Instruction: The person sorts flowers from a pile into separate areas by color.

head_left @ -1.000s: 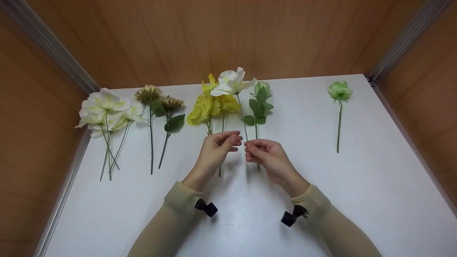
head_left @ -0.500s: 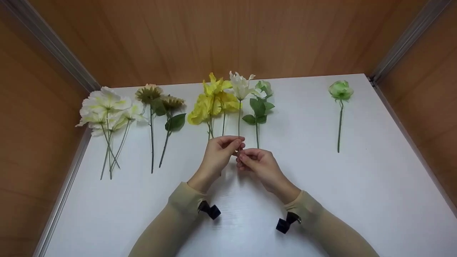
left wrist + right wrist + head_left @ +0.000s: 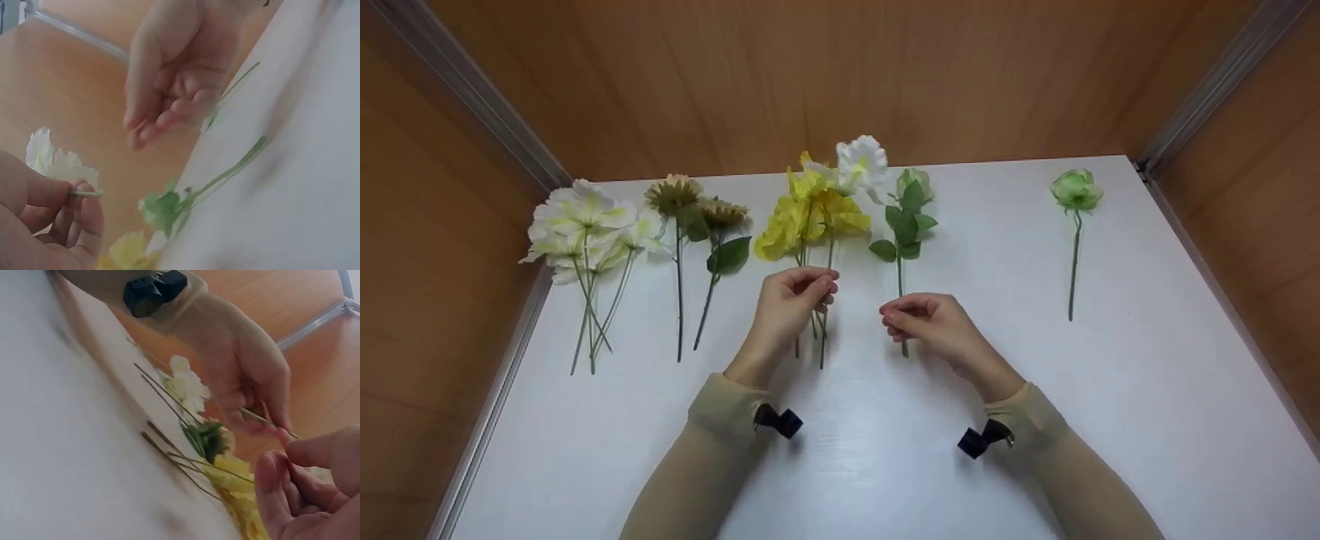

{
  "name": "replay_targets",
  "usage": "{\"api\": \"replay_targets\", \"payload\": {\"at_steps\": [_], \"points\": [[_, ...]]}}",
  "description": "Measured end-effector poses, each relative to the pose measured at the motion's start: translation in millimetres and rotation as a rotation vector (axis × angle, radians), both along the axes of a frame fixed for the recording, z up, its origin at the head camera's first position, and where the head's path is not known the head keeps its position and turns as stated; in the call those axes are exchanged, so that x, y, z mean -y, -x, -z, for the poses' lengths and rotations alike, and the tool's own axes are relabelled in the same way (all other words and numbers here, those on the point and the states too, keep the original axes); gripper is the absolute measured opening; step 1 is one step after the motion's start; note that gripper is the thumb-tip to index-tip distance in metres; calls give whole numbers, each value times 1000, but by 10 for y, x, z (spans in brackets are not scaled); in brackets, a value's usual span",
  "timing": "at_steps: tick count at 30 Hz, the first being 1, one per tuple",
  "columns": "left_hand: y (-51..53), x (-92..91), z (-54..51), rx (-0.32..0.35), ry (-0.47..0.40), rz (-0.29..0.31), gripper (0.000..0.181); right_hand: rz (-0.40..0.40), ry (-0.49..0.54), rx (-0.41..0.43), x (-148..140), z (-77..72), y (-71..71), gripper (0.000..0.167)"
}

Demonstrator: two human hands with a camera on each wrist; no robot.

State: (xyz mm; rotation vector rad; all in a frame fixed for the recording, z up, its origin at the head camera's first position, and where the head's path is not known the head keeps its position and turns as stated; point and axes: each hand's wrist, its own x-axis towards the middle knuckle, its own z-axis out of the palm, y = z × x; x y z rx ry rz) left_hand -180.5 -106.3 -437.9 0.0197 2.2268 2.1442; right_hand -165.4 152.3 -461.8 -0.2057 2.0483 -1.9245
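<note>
My left hand [image 3: 791, 304] pinches the thin stem of a white flower [image 3: 862, 163] between thumb and fingers. The stem's cut end [image 3: 87, 194] pokes out of that grip in the left wrist view. Behind the left hand lie yellow flowers [image 3: 787, 229], which the white bloom partly overlaps in the head view. Away from the stem, my right hand [image 3: 930, 322] holds nothing, its fingers loosely bent. It hovers over the stem of a leafy pale green rose [image 3: 906, 221].
White flowers [image 3: 585, 217] with crossed stems lie at the table's left. Beside them are two beige flowers [image 3: 673, 199] with brown stems. A single green flower [image 3: 1076, 191] lies far right. Wooden panels [image 3: 840, 82] enclose the white table [image 3: 1110, 420].
Both hands met at the white flower's stem, then parted. The right hand let go and moved right; the left hand moved left with the flower, whose bloom has turned.
</note>
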Motion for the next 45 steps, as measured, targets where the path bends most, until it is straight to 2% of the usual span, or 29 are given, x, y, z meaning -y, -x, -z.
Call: {"api": "replay_targets", "payload": {"at_steps": [3, 6, 8, 10, 13, 17, 20, 22, 24, 29, 33, 35, 39, 42, 45], "points": [[90, 421, -85, 8, 112, -89, 18, 96, -137, -80, -369, -64, 159, 29], [155, 927, -165, 16, 259, -193, 22, 231, -375, -179, -829, -114, 277, 34], [167, 1266, -213, 25, 362, -268, 25, 328, -532, -209, -1147, -138, 316, 37], [147, 1592, -257, 43, 447, -345, 27, 413, -639, -196, -1436, -135, 334, 40], [79, 2036, -290, 73, 538, -461, 30, 506, -725, -136, -1805, -52, 357, 44], [-30, 2511, -290, 162, 624, -596, 33, 530, -790, -21, -2125, 118, 372, 55], [-93, 2766, -257, 223, 685, -668, 35, 520, -816, 36, -2229, 211, 371, 61], [-116, 2879, -202, 227, 727, -687, 37, 518, -821, 48, -2251, 244, 371, 62], [-128, 2947, -121, 215, 784, -675, 37, 513, -824, 49, -2253, 263, 375, 59], [-122, 2996, 126, 170, 927, -584, 33, 491, -822, 40, -2216, 262, 374, 52], [-107, 2990, 238, 147, 993, -537, 36, 462, -815, 76, -2182, 233, 358, 51], [-98, 2980, 249, 155, 1011, -524, 36, 451, -810, 87, -2174, 221, 357, 47], [-85, 2956, 206, 237, 991, -502, 33, 455, -811, 49, -2184, 202, 363, 37], [-79, 2942, 161, 293, 963, -491, 38, 472, -783, 50, -2216, 194, 374, 34], [-81, 2917, 122, 291, 951, -498, 41, 483, -730, 97, -2262, 174, 384, 36]]}}
